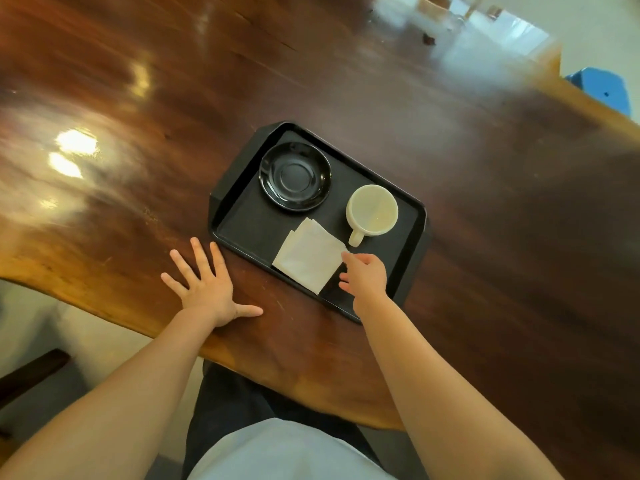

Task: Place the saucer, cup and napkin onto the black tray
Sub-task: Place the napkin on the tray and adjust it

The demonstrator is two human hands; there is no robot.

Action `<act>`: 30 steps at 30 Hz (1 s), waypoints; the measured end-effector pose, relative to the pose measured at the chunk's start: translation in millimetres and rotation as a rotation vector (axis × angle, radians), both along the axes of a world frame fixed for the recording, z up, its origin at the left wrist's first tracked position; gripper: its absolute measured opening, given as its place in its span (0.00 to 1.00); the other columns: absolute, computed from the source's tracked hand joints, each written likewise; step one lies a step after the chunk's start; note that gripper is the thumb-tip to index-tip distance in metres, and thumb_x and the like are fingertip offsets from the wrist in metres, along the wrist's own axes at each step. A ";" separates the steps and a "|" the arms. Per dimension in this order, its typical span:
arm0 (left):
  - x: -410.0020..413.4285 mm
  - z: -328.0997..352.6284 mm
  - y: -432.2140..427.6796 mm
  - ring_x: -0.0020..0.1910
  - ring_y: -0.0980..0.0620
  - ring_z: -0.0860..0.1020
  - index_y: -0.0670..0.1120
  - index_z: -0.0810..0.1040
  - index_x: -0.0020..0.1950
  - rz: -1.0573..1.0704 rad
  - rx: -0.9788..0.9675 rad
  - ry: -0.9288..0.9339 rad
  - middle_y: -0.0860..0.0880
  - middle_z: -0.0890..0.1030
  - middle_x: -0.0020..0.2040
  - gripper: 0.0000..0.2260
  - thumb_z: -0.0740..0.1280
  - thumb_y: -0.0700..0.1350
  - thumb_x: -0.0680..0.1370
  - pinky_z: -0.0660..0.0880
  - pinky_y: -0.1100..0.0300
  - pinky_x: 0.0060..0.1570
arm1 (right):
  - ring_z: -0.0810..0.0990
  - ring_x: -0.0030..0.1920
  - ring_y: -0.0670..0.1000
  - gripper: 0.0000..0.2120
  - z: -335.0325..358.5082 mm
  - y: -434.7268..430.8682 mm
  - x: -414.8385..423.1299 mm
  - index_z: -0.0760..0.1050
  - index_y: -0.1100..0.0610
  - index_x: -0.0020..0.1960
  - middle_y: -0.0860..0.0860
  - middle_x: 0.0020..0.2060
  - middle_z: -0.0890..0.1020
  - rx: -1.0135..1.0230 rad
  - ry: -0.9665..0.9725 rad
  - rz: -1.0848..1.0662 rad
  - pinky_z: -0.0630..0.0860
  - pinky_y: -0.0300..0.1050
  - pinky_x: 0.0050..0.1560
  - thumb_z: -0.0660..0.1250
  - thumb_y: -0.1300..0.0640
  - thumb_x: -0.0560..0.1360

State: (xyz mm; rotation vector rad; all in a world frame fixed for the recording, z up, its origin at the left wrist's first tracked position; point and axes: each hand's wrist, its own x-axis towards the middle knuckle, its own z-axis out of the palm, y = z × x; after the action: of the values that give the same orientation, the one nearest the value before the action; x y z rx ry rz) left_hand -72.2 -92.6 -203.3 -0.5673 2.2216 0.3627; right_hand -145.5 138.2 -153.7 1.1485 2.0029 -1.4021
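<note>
A black tray (pixel 242 220) lies on the wooden table. On it sit a glossy black saucer (pixel 295 176) at the far left, a cream cup (pixel 372 210) with its handle toward me at the right, and a folded white napkin (pixel 308 257) at the near side, one corner hanging over the tray's rim. My right hand (pixel 365 277) hovers over the tray's near right part, a fingertip touching the napkin's right corner; whether it pinches the napkin is unclear. My left hand (pixel 207 285) rests flat on the table, fingers spread, just left of the tray.
The long glossy wooden table (pixel 138 133) stretches away, its curved near edge close to my body. A blue stool (pixel 607 90) stands beyond the table's far right edge. Floor shows at lower left.
</note>
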 end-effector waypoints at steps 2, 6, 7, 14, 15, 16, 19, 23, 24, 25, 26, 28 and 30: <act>0.4 0.3 0.3 0.74 0.29 0.28 0.45 0.26 0.77 0.010 0.000 0.021 0.38 0.25 0.76 0.71 0.68 0.80 0.56 0.40 0.27 0.72 | 0.82 0.49 0.53 0.13 4.4 2.0 -8.1 0.74 0.57 0.59 0.52 0.47 0.80 -0.059 0.034 -0.076 0.81 0.44 0.42 0.69 0.53 0.78; 7.0 -5.2 22.6 0.75 0.29 0.29 0.46 0.29 0.78 0.065 0.020 0.100 0.39 0.27 0.78 0.65 0.58 0.83 0.60 0.39 0.28 0.72 | 0.81 0.46 0.52 0.11 8.7 3.1 -25.6 0.74 0.55 0.57 0.53 0.49 0.79 -0.160 0.007 -0.186 0.80 0.44 0.42 0.69 0.51 0.78; 10.8 -7.5 32.9 0.75 0.28 0.29 0.45 0.29 0.78 0.058 0.014 0.110 0.38 0.28 0.78 0.64 0.56 0.83 0.60 0.38 0.28 0.72 | 0.81 0.45 0.51 0.08 9.0 3.6 -29.2 0.75 0.55 0.52 0.53 0.47 0.80 -0.195 -0.010 -0.220 0.80 0.44 0.44 0.69 0.51 0.78; 27.7 -26.2 64.7 0.75 0.26 0.32 0.43 0.30 0.78 0.030 -0.109 0.168 0.35 0.32 0.79 0.63 0.52 0.83 0.62 0.41 0.28 0.73 | 0.74 0.36 0.48 0.13 1.3 18.4 -42.5 0.78 0.59 0.54 0.54 0.47 0.81 -0.346 -0.144 -0.260 0.71 0.38 0.33 0.69 0.50 0.78; 27.8 -27.8 65.1 0.75 0.26 0.33 0.43 0.30 0.78 0.024 -0.123 0.173 0.35 0.33 0.79 0.63 0.51 0.83 0.62 0.41 0.28 0.73 | 0.72 0.35 0.47 0.13 0.0 20.0 -43.6 0.79 0.59 0.56 0.54 0.46 0.80 -0.370 -0.152 -0.241 0.70 0.38 0.32 0.69 0.50 0.78; 27.9 -28.8 65.6 0.76 0.26 0.33 0.42 0.31 0.78 0.016 -0.133 0.177 0.35 0.33 0.79 0.63 0.51 0.83 0.62 0.41 0.28 0.73 | 0.71 0.34 0.47 0.14 -1.4 21.4 -44.6 0.79 0.59 0.57 0.54 0.45 0.80 -0.390 -0.157 -0.225 0.69 0.37 0.32 0.68 0.50 0.79; 28.3 -31.1 66.2 0.76 0.26 0.34 0.42 0.31 0.79 0.005 -0.141 0.176 0.34 0.34 0.79 0.63 0.51 0.83 0.62 0.40 0.28 0.72 | 0.71 0.34 0.46 0.13 -5.6 24.2 -46.5 0.79 0.61 0.58 0.53 0.43 0.79 -0.410 -0.138 -0.224 0.71 0.37 0.32 0.68 0.53 0.80; 27.9 -33.6 66.4 0.76 0.26 0.35 0.42 0.32 0.79 0.006 -0.159 0.170 0.35 0.35 0.80 0.63 0.50 0.84 0.61 0.42 0.27 0.73 | 0.76 0.36 0.46 0.14 -6.6 29.4 -43.1 0.79 0.65 0.59 0.55 0.42 0.80 -0.470 -0.063 -0.357 0.78 0.37 0.40 0.70 0.56 0.78; 28.1 -34.6 66.2 0.76 0.26 0.35 0.42 0.32 0.79 0.004 -0.160 0.169 0.35 0.35 0.80 0.63 0.50 0.84 0.61 0.42 0.27 0.73 | 0.76 0.36 0.46 0.14 -6.5 31.7 -42.4 0.79 0.65 0.59 0.55 0.42 0.80 -0.475 -0.042 -0.377 0.79 0.37 0.41 0.70 0.57 0.78; 28.4 -35.4 66.0 0.76 0.26 0.35 0.42 0.32 0.79 0.002 -0.160 0.171 0.35 0.35 0.80 0.63 0.50 0.83 0.61 0.42 0.27 0.73 | 0.77 0.36 0.47 0.14 -6.3 34.3 -42.2 0.79 0.66 0.59 0.55 0.42 0.80 -0.479 -0.019 -0.387 0.79 0.38 0.42 0.70 0.57 0.78; 28.3 -35.9 65.7 0.76 0.26 0.35 0.42 0.33 0.79 -0.001 -0.159 0.175 0.35 0.36 0.80 0.63 0.49 0.83 0.61 0.42 0.27 0.73 | 0.77 0.37 0.47 0.14 -5.9 36.7 -42.5 0.79 0.66 0.59 0.55 0.42 0.80 -0.481 0.001 -0.394 0.80 0.39 0.42 0.70 0.58 0.78; 28.5 -36.4 64.9 0.76 0.26 0.35 0.42 0.34 0.79 -0.006 -0.160 0.182 0.35 0.36 0.80 0.63 0.47 0.83 0.60 0.41 0.28 0.73 | 0.78 0.37 0.47 0.14 -5.3 41.6 -44.0 0.79 0.66 0.59 0.55 0.41 0.80 -0.469 0.023 -0.409 0.81 0.40 0.42 0.71 0.58 0.78; 28.9 -37.3 64.9 0.76 0.26 0.35 0.42 0.34 0.79 -0.013 -0.163 0.182 0.35 0.36 0.80 0.63 0.45 0.83 0.59 0.41 0.28 0.72 | 0.79 0.38 0.47 0.13 -4.2 46.3 -46.4 0.80 0.65 0.58 0.55 0.43 0.81 -0.457 0.027 -0.429 0.80 0.40 0.43 0.71 0.58 0.78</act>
State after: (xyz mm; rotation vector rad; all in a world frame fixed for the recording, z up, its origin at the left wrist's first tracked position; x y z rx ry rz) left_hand -43.2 -27.7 -240.5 -0.6270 2.4447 0.2356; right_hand -191.9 184.5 -157.9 1.3861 1.3806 -1.9615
